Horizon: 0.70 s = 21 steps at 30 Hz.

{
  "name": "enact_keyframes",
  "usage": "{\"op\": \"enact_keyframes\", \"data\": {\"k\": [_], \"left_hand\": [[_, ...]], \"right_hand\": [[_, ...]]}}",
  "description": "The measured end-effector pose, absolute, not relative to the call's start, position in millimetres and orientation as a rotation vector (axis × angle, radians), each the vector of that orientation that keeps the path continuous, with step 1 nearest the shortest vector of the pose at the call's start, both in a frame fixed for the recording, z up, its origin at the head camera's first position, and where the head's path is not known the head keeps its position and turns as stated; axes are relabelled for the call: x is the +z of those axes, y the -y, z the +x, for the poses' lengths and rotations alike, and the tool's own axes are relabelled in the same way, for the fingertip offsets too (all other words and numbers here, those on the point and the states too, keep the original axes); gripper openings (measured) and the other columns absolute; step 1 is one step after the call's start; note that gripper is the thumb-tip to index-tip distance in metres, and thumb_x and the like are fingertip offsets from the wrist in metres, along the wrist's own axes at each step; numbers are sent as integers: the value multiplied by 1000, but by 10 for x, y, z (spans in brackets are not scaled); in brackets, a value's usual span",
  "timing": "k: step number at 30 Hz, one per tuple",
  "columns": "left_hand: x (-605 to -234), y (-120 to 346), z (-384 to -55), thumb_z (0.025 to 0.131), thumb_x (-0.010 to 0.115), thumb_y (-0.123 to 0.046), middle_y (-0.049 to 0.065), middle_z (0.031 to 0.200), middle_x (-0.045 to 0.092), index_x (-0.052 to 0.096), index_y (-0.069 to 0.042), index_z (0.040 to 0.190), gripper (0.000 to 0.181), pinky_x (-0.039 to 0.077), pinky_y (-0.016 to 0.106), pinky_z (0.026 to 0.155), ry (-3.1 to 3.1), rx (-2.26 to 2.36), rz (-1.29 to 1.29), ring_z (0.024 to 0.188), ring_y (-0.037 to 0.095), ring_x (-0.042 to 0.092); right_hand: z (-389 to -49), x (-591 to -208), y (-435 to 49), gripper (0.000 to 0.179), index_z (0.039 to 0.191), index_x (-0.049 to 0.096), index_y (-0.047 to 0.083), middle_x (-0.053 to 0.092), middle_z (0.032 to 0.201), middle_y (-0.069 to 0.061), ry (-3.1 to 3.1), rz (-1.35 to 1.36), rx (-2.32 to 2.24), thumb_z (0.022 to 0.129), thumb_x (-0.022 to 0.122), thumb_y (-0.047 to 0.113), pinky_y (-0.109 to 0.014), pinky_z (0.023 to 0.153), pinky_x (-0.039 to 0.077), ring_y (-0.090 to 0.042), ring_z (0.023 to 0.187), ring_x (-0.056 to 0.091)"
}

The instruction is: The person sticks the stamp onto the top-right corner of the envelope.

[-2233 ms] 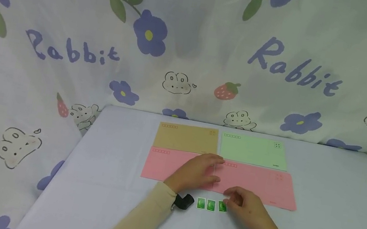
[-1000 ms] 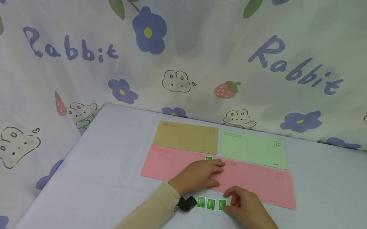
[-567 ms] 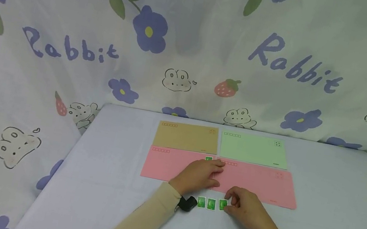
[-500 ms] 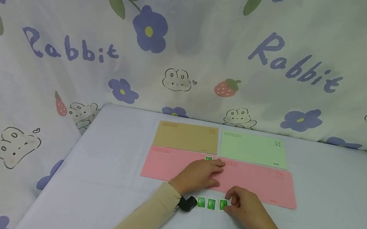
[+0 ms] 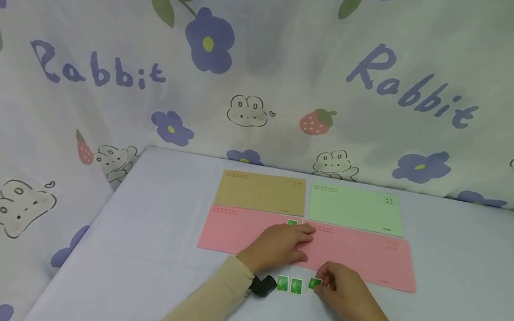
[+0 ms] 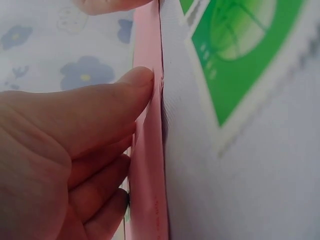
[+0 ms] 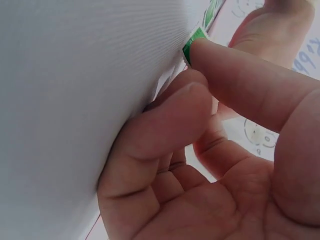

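Note:
My right hand pinches a green postage stamp just in front of the pink envelopes; in the right wrist view the thumb covers part of the stamp. Two more green stamps, a left one and a right one, lie to its left on the white cloth. My left hand rests across the left pink envelope and the edge of the right pink envelope, its fingers loosely spread. Just beyond this hand, another stamp shows at the left pink envelope's upper right corner.
Behind the pink pair lie a brown envelope and a light green envelope, side by side. The white table ends at a cloth backdrop printed with flowers and rabbits.
The right hand has taken hold of the rightmost stamp and tipped it slightly, away from the other two. Earlier, the left hand slid a little toward me, uncovering the stamp on the left pink envelope.

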State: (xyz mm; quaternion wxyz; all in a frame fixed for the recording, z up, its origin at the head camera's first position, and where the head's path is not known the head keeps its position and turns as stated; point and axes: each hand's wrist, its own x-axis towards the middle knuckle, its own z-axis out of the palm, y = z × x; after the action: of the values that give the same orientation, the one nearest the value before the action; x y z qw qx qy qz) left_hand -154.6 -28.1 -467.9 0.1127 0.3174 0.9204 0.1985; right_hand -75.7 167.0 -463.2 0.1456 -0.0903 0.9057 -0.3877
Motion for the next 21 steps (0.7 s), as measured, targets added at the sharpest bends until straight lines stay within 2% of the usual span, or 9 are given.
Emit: {"op": "enact_keyframes", "data": {"k": [6,21], "left_hand": [[-4671,278,-1546,95,71,-33,-7,152,49,61,-13,140,50,39,28,111,-2733,495,989,139,10,45],[-4658,196,-1620,95,70,-33,-5,152,50,62,-12,139,49,40,28,110,-2771,443,992,139,11,45]], "right_hand": [[-761,-4589,-1697,10,87,64,12,53,74,5,-2602,-345,-1122,88,71,4,-25,58,40,-10,66,47],[-918,-4577,-1826,9,97,70,8,62,82,4,-2562,-341,-1124,89,70,3,-25,66,48,-12,75,54]]}}
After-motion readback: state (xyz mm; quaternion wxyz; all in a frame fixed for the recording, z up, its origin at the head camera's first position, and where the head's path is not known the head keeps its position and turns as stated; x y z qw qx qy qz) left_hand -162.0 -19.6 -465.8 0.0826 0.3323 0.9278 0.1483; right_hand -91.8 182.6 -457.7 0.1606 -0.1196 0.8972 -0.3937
